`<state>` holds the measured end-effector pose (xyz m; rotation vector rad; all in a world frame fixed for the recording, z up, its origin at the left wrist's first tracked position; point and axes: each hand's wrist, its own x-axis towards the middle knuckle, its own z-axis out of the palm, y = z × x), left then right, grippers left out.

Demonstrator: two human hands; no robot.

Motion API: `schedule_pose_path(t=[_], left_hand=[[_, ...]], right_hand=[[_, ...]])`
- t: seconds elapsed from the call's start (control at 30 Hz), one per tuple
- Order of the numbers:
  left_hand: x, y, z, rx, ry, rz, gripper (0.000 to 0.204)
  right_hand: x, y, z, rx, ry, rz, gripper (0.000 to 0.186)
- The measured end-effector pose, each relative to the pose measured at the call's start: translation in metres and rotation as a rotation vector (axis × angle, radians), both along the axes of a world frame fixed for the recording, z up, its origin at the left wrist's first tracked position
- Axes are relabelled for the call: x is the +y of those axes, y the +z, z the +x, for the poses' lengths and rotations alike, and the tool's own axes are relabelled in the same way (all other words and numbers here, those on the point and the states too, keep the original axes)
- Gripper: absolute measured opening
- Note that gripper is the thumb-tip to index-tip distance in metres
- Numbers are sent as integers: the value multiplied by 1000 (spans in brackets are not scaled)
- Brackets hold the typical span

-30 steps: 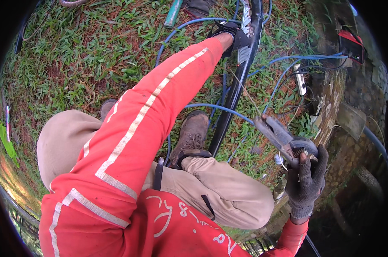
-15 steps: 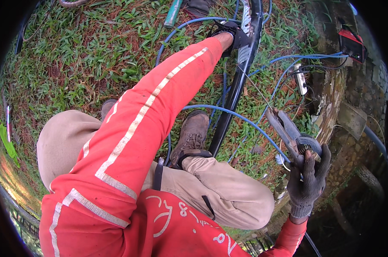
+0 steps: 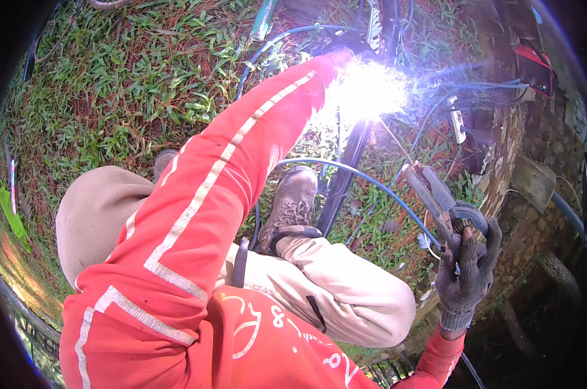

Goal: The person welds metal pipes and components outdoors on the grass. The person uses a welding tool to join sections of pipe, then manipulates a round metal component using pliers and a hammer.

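Note:
My right hand [image 3: 465, 275], in a grey knit glove, is closed round a welding electrode holder [image 3: 436, 194]. A thin welding rod [image 3: 396, 141] runs from its jaws up to a blinding white arc. The arc burns beside a black metal tube [image 3: 346, 174], which slants up through the middle. My left hand [image 3: 345, 44], in a dark glove, reaches to the tube just above the arc, beside a silvery jagged metal piece [image 3: 374, 29]. Glare hides its fingers and whatever they touch.
Blue cables [image 3: 364, 172] loop across the grass and round the tube. A white power strip [image 3: 457, 122] lies near a red and black box [image 3: 534, 70] on the right. A green tube [image 3: 263, 19] is at the top. My boot [image 3: 290, 201] stands close to the tube.
A bright arc with smoke has flared up at the rod's tip, washing out the tube and my left hand. Both hands have stayed nearly in place.

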<state>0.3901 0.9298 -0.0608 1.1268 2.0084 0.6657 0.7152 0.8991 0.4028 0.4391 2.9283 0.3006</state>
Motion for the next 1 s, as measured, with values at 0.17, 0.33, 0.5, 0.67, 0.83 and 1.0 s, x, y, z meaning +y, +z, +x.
schedule_pose_path(t=[0.17,0.33,0.5,0.67,0.83,1.0], left_hand=[[9,-4,-10,-19,27,-2,64],[55,-6,-31,-41,63,0,63],[31,-18,-16,-60,64,0,62],[42,-7,-52,-68,139,-8,61],[66,-16,-35,-105,114,3,60],[63,-14,-23,-126,132,5,60]], right_hand=[[-3,-4,-15,28,15,-4,60],[-6,-5,-30,30,77,72,51],[-2,-6,-23,16,52,58,59],[0,-2,-20,44,110,-11,74],[-4,-1,-16,20,25,5,71],[-2,-2,-16,38,56,25,72]])
